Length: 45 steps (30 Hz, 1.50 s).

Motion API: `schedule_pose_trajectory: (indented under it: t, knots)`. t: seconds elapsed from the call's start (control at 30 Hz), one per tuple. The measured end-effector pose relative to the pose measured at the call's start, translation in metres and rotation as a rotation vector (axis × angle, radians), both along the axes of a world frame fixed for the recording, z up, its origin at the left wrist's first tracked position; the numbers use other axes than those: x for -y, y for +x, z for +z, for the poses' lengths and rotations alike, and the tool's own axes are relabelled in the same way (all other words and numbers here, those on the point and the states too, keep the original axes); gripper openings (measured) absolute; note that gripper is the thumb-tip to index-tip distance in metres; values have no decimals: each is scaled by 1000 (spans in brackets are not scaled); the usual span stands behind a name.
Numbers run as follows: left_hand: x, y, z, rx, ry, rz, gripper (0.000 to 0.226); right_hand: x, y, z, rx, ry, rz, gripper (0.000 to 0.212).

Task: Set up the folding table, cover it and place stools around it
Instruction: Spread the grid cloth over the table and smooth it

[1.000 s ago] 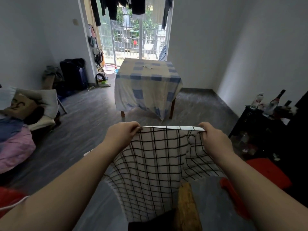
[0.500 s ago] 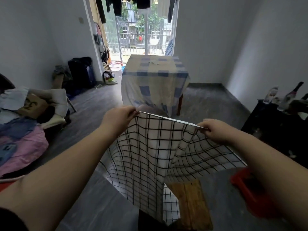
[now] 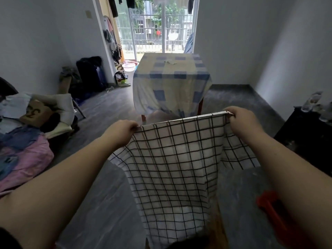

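Observation:
A white cloth with a black grid pattern (image 3: 176, 164) hangs in front of me, stretched by its top edge. My left hand (image 3: 120, 133) pinches the left corner and my right hand (image 3: 242, 121) pinches the right corner, held a little higher. Ahead stands the table (image 3: 171, 83), draped in a yellow and blue checked cover that hangs down its sides. A wooden stool (image 3: 220, 230) peeks out below the grid cloth near my feet, mostly hidden. A red plastic stool (image 3: 271, 211) sits low on the right, partly behind my right arm.
A bed with pink bedding and pillows (image 3: 27, 141) fills the left side. A dark cabinet with bottles (image 3: 309, 133) stands at the right wall. Luggage (image 3: 90, 72) and basins (image 3: 128, 66) lie near the balcony door. Grey floor lies open between me and the table.
Both hands have spread wider apart and the cloth now hangs flatter. My right hand has risen above my left. The view has moved closer to the covered table.

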<state>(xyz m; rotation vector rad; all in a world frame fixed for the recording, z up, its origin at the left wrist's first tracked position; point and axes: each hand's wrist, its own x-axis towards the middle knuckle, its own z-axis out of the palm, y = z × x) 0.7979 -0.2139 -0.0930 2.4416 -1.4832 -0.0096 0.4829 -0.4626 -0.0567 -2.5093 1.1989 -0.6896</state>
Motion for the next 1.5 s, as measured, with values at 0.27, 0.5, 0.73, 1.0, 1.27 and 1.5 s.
schedule_pose_trajectory:
  t: [0.27, 0.5, 0.73, 1.0, 1.27, 1.5]
  knots:
    - [108, 36, 48, 52, -194, 177, 25, 110, 37, 36, -229, -55, 53, 23]
    - [169, 54, 96, 169, -287, 260, 30, 174, 76, 62, -164, -86, -25, 31]
    - [194, 64, 128, 249, -359, 251, 32, 198, 88, 84, -96, -173, -69, 40]
    - [194, 75, 152, 284, -425, 287, 31, 190, 70, 115, 31, -328, -21, 30]
    - [168, 55, 135, 306, -344, 275, 33, 181, 46, 96, -95, -408, -29, 26]
    - [128, 45, 60, 171, -225, 307, 31, 146, 23, 26, -228, -318, 82, 20]
